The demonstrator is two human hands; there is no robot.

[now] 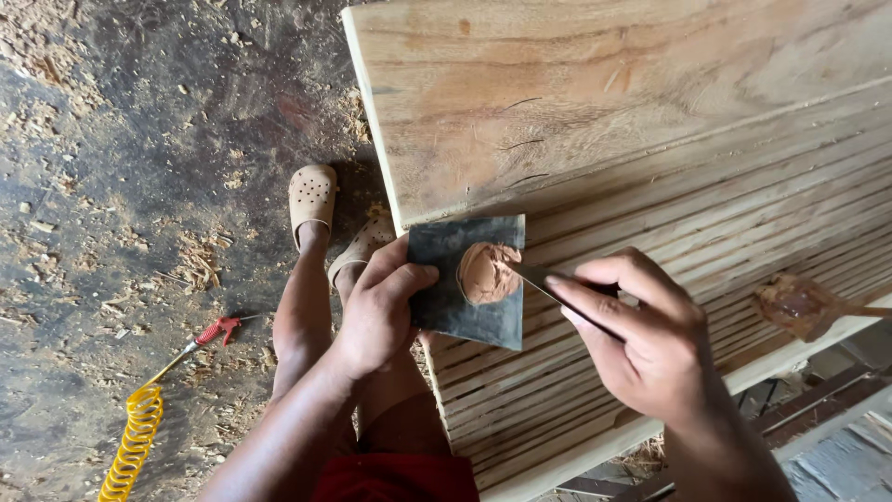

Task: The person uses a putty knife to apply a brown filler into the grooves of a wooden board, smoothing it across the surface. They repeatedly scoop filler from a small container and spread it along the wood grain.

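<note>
My left hand (379, 307) grips a dark square plate (446, 307) by its left edge, held over a wooden louvred door panel (650, 139). A lump of reddish-brown filler paste (485, 273) sits on the plate. My right hand (641, 339) holds a thin metal putty knife (539, 279) whose tip touches the paste. The panel has a flat upper board with dark cracks and slatted strips below it.
Another paste-smeared tool (797, 305) lies on the slats at the right. On the dusty floor with wood shavings lie a red air blow gun (216, 332) and its yellow coiled hose (135, 442). My feet in beige clogs (312, 197) stand beside the panel's edge.
</note>
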